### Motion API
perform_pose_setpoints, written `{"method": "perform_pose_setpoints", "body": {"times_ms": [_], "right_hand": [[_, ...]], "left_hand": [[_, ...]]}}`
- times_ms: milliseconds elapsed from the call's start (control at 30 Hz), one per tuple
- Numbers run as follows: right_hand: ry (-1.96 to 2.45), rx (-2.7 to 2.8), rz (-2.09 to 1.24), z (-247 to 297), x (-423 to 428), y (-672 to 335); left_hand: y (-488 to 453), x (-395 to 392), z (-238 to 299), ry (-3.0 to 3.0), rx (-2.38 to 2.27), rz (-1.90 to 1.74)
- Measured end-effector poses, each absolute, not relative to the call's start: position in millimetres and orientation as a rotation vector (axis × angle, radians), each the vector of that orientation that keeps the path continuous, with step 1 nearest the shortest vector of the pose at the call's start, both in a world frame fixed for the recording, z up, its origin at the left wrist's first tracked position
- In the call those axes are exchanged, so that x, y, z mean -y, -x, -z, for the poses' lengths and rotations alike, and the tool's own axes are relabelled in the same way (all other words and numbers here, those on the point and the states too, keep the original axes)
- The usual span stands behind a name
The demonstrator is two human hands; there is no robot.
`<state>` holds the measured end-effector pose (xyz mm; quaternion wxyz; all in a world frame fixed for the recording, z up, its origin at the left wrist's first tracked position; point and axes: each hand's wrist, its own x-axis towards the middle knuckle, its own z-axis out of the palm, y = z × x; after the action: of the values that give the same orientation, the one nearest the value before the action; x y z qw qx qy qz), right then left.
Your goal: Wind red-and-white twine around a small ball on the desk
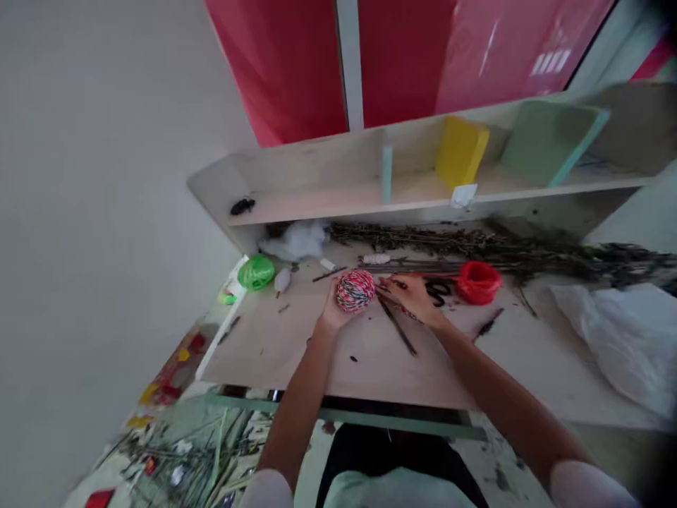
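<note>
- One ball (355,291) over the table (264,353), cupped in my left hand (333,312).
- My right hand (413,298) beside it, fingers curled; can't tell if they pinch anything.
- Ball probably light, soft, grippy; best held loosely round its sides.

Both bare arms reach forward and inward from pale sleeves (267,488). The left forearm (302,391) slants up to a cupped left hand (331,312), fingers largely hidden. The right forearm (500,384) angles across from the other side; the right hand (417,300) has bent fingers gathered toward the left, their exact grip too blurred to tell.
</note>
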<state>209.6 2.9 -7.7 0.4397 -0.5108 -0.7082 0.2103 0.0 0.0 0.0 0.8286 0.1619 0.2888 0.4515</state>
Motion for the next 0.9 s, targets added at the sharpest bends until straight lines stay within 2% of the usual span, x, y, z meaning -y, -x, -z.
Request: {"method": "perform_pose_setpoints", "body": {"times_ms": [300,600,767,900], "right_hand": [[1.342,1.735,-0.074,0.1,6.4,-209.2],[1.256,1.508,-0.139,2.3,-3.0,-213.9],[1.243,1.348,-0.154,-2.1,-7.6,-223.2],[1.28,1.202,-0.129,-10.3,-7.5,-232.1]], "left_hand": [[-12.1,-0.2,-10.4,-0.37,-0.571,-0.939],[-4.0,-3.8,-12.0,-0.244,-0.6,-1.171],[-5.2,-2.9,-15.9,-0.338,-0.702,-1.145],[-14.9,-1.4,-18.2,-0.464,-0.803,-1.266]]}}
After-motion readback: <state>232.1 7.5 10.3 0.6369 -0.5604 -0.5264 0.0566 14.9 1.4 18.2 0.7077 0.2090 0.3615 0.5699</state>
